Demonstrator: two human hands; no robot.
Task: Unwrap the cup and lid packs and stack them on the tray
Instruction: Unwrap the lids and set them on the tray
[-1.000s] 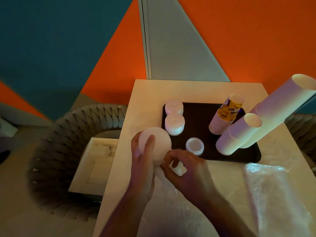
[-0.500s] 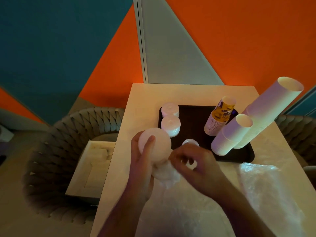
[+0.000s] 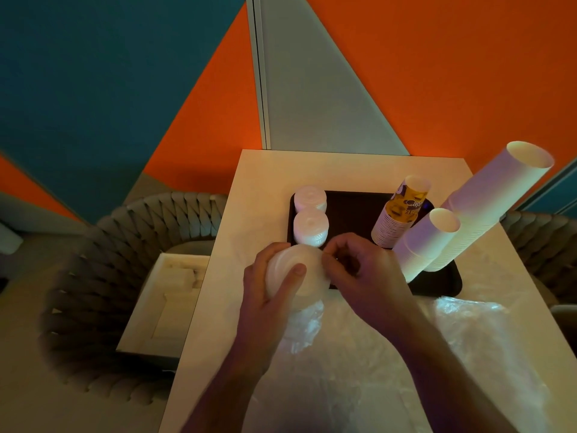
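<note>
Lid pack [image 3: 296, 270]: white stack of lids held above the near-left corner of the tray, its round top face turned up toward the camera; a tail of loose clear wrap [image 3: 304, 323] hangs from its lower end down toward the table.
Left hand [image 3: 268, 295]: wrapped around the lid pack from the left and below, thumb laid across the top face, fingers curled behind the stack and gripping it.
Right hand [image 3: 359, 270]: just right of the pack, fingers curled with the tips meeting at the pack's upper right edge; they seem to pinch at the rim there, though what lies between the fingertips is too blurred to tell.
Tray [image 3: 352, 207]: dark, rectangular, on the far half of the table.
Lid stacks on tray: two short white stacks at the left edge, one farther [image 3: 310, 198], one nearer [image 3: 310, 228], close together.
Cup stacks on tray: a printed yellow-and-purple stack [image 3: 399, 210] upright near the middle right; two plain pale stacks to its right, a shorter one [image 3: 427, 242] in front of a much taller one [image 3: 490, 201].
Table [image 3: 259, 182]: pale top, against an orange, grey and teal wall.
Plastic sheeting [image 3: 474, 339]: crumpled clear film on the near right of the table.
Woven chair [image 3: 125, 245]: left of the table, a pale box [image 3: 165, 301] on its seat.
</note>
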